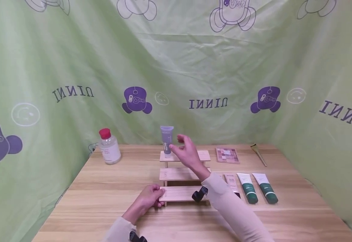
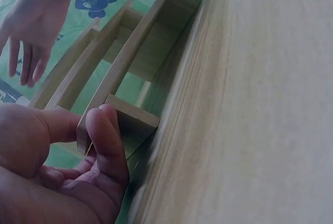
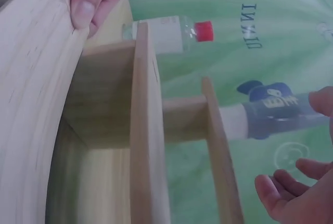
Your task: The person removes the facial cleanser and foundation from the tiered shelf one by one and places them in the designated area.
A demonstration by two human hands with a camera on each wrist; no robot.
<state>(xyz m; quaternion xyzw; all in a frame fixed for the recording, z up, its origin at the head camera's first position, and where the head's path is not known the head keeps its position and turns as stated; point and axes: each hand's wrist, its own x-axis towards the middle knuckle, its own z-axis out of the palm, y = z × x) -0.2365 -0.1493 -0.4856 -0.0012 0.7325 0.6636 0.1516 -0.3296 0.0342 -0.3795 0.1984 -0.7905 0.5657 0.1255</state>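
A three-step wooden display rack stands mid-table. My left hand pinches the left end of its lowest step; in the left wrist view the thumb and fingers close on that corner. A grey-blue squeeze tube stands upright, cap down, at the left of the top step. Beside it is my right hand, fingers apart and loosely bent, not wrapped round the tube. Its thumb overlaps the tube's edge in the right wrist view; whether it touches, I cannot tell.
A clear bottle with a red cap stands back left. To the right lie an eyeshadow palette, a gold-handled brush, a pink BB tube and two green-and-white tubes. A green printed curtain hangs behind.
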